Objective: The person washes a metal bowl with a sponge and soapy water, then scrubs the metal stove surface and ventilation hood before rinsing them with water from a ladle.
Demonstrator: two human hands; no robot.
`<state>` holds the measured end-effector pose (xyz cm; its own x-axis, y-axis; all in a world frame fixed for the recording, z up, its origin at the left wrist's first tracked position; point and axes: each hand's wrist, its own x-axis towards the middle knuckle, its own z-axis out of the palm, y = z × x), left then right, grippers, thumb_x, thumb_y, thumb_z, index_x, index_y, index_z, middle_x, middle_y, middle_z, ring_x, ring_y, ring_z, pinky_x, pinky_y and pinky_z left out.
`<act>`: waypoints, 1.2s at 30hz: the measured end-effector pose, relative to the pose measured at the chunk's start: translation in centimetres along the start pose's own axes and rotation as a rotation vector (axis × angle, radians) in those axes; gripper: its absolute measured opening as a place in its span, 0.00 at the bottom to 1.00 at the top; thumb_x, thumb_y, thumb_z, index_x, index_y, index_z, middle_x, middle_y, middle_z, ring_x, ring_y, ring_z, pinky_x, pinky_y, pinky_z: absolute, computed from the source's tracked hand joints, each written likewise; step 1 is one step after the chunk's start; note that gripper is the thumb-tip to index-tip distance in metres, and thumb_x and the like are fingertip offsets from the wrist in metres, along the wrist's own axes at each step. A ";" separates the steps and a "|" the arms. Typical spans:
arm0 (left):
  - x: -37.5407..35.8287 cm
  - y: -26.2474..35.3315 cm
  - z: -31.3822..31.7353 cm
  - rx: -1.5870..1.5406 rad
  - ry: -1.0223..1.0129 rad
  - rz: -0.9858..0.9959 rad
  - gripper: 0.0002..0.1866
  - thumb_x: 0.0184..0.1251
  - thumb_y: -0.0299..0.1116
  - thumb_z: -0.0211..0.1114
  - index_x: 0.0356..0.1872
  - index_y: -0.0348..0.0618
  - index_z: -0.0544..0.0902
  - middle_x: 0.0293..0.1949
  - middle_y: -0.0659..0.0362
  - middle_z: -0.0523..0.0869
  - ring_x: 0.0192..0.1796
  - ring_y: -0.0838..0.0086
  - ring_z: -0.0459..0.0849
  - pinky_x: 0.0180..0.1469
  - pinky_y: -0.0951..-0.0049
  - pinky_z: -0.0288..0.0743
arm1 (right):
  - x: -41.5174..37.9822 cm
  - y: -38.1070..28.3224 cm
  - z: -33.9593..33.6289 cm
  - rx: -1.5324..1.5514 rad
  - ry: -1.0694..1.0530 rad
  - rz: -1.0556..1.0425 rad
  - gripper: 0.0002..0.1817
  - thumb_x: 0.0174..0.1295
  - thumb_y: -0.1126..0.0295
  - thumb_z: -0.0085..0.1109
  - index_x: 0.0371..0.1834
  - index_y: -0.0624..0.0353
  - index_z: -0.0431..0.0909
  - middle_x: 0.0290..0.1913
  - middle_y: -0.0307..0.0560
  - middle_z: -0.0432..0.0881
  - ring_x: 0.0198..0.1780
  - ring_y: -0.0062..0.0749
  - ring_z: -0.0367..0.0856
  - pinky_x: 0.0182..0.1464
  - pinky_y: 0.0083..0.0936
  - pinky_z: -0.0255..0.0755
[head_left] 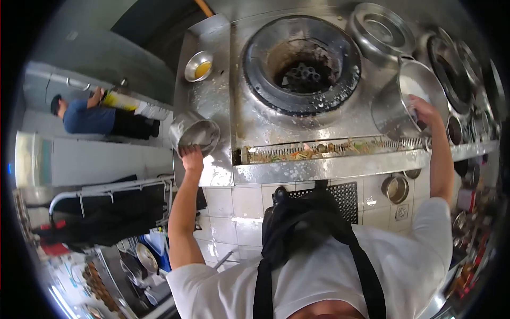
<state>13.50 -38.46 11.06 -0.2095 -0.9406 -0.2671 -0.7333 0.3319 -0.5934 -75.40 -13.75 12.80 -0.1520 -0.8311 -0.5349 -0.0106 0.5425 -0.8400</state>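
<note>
My left hand grips the near rim of a steel pot, fingers over the edge and inside. The pot stands tilted on the metal counter at the left. At the right, my right hand reaches over the mouth of a large steel pot with whitish contents or a pale inner wall. Its fingers are curled closed; a small dark piece shows below them, and I cannot tell what they hold. Above the left pot sits a small metal bowl with yellow liquid.
Between the pots is a round wok burner, sooty inside. Food scraps lie along the drain grate at the counter's front. A lidded pot stands at the back right. A person in blue is at the far left.
</note>
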 end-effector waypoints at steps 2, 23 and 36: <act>0.0 -0.1 0.4 -0.133 -0.058 0.039 0.25 0.66 0.37 0.59 0.63 0.38 0.74 0.61 0.44 0.79 0.69 0.60 0.73 0.72 0.52 0.60 | -4.9 -5.0 4.2 0.419 0.155 -0.219 0.36 0.64 0.65 0.54 0.76 0.59 0.58 0.62 0.47 0.75 0.59 0.31 0.78 0.53 0.26 0.76; -2.7 2.1 -0.5 -2.254 0.866 -0.110 0.11 0.73 0.29 0.60 0.50 0.32 0.79 0.45 0.55 0.84 0.47 0.72 0.80 0.50 0.70 0.76 | -3.0 -9.4 73.9 -0.322 0.340 -1.198 0.21 0.68 0.66 0.58 0.64 0.52 0.76 0.66 0.55 0.71 0.66 0.52 0.70 0.69 0.41 0.65; -8.8 3.2 0.7 -2.252 0.559 -0.182 0.13 0.78 0.36 0.60 0.32 0.41 0.76 0.25 0.71 0.69 0.30 0.86 0.61 0.29 0.78 0.58 | 5.9 -18.8 78.8 -0.916 0.169 -0.809 0.17 0.65 0.60 0.55 0.44 0.61 0.85 0.52 0.60 0.82 0.58 0.57 0.77 0.63 0.44 0.69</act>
<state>13.49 -29.09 10.98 0.1114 -0.9917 0.0635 0.0266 0.0669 0.9974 1.78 -38.50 18.27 0.0954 -0.9782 0.1845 -0.8392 -0.1787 -0.5136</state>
